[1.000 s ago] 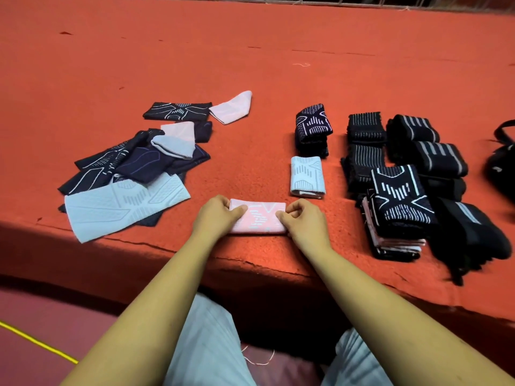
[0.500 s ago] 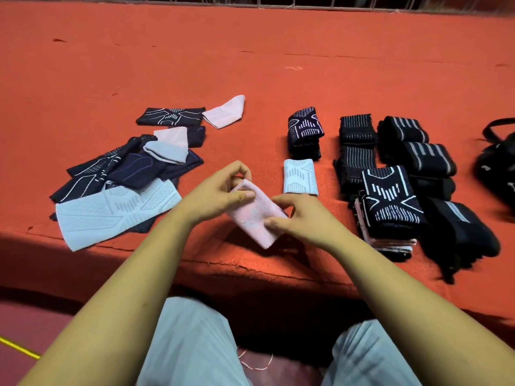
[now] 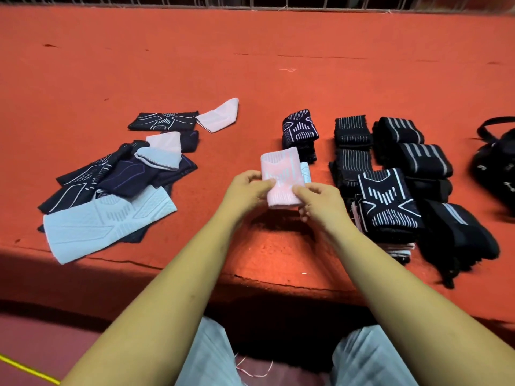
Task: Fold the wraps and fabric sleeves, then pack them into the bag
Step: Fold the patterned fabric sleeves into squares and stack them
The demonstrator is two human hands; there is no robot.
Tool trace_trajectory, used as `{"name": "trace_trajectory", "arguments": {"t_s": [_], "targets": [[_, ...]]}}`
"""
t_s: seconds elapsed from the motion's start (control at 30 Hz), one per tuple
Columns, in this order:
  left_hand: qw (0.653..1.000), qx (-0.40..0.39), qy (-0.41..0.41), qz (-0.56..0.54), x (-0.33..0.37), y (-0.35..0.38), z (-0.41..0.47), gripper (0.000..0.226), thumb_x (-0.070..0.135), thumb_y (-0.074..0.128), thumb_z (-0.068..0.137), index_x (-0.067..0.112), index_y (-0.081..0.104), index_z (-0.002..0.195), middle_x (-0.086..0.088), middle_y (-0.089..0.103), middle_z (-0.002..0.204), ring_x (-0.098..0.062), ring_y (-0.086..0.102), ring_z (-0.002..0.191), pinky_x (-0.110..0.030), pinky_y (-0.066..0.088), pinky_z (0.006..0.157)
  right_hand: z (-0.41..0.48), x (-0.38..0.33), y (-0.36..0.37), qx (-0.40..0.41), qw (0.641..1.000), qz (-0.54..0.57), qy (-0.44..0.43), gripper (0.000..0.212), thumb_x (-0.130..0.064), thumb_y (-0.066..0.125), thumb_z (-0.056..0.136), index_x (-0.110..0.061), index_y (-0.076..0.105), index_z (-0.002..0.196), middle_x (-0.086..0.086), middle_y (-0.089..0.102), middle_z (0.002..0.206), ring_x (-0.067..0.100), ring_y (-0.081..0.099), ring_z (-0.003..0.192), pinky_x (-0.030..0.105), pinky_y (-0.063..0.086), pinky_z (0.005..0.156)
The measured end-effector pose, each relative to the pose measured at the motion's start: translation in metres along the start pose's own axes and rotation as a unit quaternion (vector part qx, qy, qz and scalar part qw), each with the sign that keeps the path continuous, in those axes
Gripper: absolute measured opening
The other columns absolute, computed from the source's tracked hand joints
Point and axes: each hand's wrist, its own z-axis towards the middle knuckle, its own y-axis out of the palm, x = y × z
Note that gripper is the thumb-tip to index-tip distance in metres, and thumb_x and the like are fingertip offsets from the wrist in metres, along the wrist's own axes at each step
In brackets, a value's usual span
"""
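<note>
A folded pink sleeve (image 3: 282, 175) is held upright above the red surface, just in front of a folded light-blue sleeve (image 3: 306, 171) that it mostly hides. My left hand (image 3: 246, 190) grips its left edge and my right hand (image 3: 320, 200) pinches its lower right corner. To the left lies a loose heap of unfolded sleeves (image 3: 111, 188), navy, pale blue and pink. On the right stand stacks of folded black wraps (image 3: 390, 201). A black bag (image 3: 498, 168) sits at the far right edge.
A folded navy patterned stack (image 3: 299, 132) stands behind the pink sleeve. The red surface's front edge (image 3: 195, 270) runs just in front of my forearms, with a drop below. A metal railing (image 3: 278, 2) runs along the far side.
The pink sleeve has been lifted off the surface near the front edge, turned upright and carried forward to just in front of the light-blue sleeve, both hands still holding it.
</note>
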Motion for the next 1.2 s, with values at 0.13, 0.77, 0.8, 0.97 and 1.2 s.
{"name": "trace_trajectory", "arguments": {"t_s": [0.13,0.77,0.8,0.97,1.2], "targets": [[0.998,0.042,0.015,0.04,-0.002,0.017,0.025,0.028,0.013,0.073,0.084,0.018,0.05,0.1,-0.016,0.064,0.075,-0.018,0.054,0.054,-0.027,0.042,0.054,0.026,0.005,-0.003,0.087,0.994,-0.057,-0.033,0.006,-0.016,0.063,0.086,-0.012,0.065,0.082,0.007,0.06,0.068,0.018,0.054,0.056,0.028,0.047,0.048],[0.971,0.044,0.066,0.226,-0.016,0.017,0.047,0.021,0.014,0.062,0.091,0.013,0.066,0.112,-0.003,0.067,0.103,-0.018,0.061,0.088,-0.041,0.054,0.088,0.031,0.005,-0.007,0.185,0.922,-0.33,-0.077,0.026,-0.027,0.055,0.092,-0.011,0.056,0.112,0.015,0.053,0.118,0.039,0.057,0.1,0.045,0.045,0.088],[0.97,0.049,0.073,0.227,-0.011,0.006,0.045,0.019,0.013,0.062,0.092,0.013,0.066,0.11,-0.001,0.066,0.099,-0.017,0.06,0.085,-0.04,0.054,0.086,0.027,-0.003,-0.006,0.188,0.915,-0.346,-0.095,0.027,-0.026,0.054,0.092,-0.011,0.055,0.114,0.014,0.051,0.12,0.04,0.057,0.101,0.044,0.044,0.088],[0.946,0.097,0.116,0.287,0.008,-0.074,0.015,0.01,0.009,0.062,0.091,0.017,0.066,0.095,0.014,0.061,0.078,0.005,0.053,0.068,-0.015,0.042,0.07,0.021,-0.021,0.035,0.083,0.932,-0.318,-0.153,0.019,-0.018,0.054,0.088,-0.011,0.064,0.102,0.01,0.063,0.113,0.028,0.058,0.104,0.035,0.041,0.086],[0.826,0.153,0.086,0.535,-0.012,-0.193,-0.04,0.015,0.017,0.071,0.083,0.013,0.067,0.097,-0.007,0.065,0.099,-0.027,0.061,0.095,-0.039,0.047,0.087,0.006,-0.004,0.121,-0.096,0.913,-0.362,-0.162,0.025,-0.019,0.06,0.085,-0.007,0.065,0.106,0.017,0.063,0.111,0.031,0.056,0.109,0.035,0.04,0.091]]}}
